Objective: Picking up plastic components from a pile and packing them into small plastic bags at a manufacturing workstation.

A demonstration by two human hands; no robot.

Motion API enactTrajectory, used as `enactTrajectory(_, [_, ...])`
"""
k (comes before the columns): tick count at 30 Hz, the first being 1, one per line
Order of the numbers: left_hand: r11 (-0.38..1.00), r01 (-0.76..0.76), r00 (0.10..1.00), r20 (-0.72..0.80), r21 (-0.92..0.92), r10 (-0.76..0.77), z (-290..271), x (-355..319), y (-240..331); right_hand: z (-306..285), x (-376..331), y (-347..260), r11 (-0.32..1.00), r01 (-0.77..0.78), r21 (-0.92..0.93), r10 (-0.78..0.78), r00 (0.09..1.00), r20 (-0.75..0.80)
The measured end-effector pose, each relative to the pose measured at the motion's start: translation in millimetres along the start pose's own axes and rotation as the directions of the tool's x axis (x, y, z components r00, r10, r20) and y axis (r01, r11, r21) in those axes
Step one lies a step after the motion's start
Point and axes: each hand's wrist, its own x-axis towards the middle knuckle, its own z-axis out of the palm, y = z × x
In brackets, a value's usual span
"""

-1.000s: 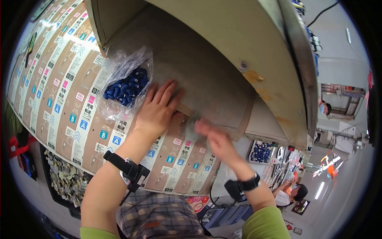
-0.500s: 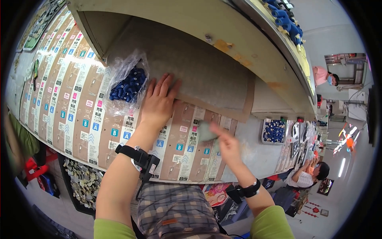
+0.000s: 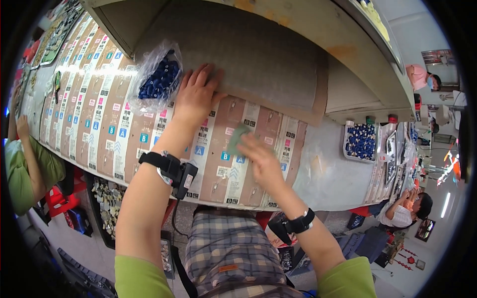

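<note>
My left hand (image 3: 198, 97) lies flat, fingers stretched, on the printed cardboard sheet (image 3: 130, 164) and the edge of the dull sheet beyond it. Just left of its fingertips is a clear plastic bag (image 3: 141, 94) holding many small blue parts (image 3: 161, 79). Farther right, my right hand (image 3: 263, 161) presses its fingers on a small grey-green pad (image 3: 238, 139), flat against the cardboard; motion smears the fingers a little. Whether the pad is cloth or scouring material I cannot tell.
A metal shelf (image 3: 293, 30) overhangs the bench. A white tray of blue parts (image 3: 361, 142) stands at right. Below the bench edge is a black crate of metal pieces (image 3: 107, 198). Another person's arm (image 3: 30, 154) is at far left; other people sit or stand at right.
My right hand has moved left and slightly up with the pad, which now lies flat on the cardboard. My left hand stays beside the bag. The whole view has shifted somewhat.
</note>
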Motion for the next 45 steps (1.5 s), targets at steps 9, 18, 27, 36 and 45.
enactTrajectory(9, [0.864, 0.227, 0.956, -0.065, -0.450, -0.285, -75, -66, 66, -33, -89, -21, 0.758, -0.289, 0.585, 0.314, 0.947, 0.060])
enactTrajectory(18, [-0.725, 0.663, 0.058, 0.978, -0.189, -0.202, -41, -282, 133, 1, -56, -8, 0.993, -0.057, 0.102, 0.074, 0.983, -0.168])
enactTrajectory(27, [-0.882, 0.451, 0.320, 0.947, -0.138, 0.015, -17, -262, 131, -9, -55, -21, 0.883, -0.170, 0.438, 0.252, 0.958, -0.135])
enactTrajectory(36, [-0.919, 0.120, 0.323, 0.890, -0.376, -0.322, -24, -308, 94, 65, -56, -90, 0.951, 0.189, 0.244, -0.228, 0.963, 0.145])
enactTrajectory(45, [-0.876, 0.132, 0.314, 0.858, -0.464, -0.407, -37, -308, 82, 50, 28, -4, 0.995, -0.098, -0.011, 0.078, 0.848, -0.524])
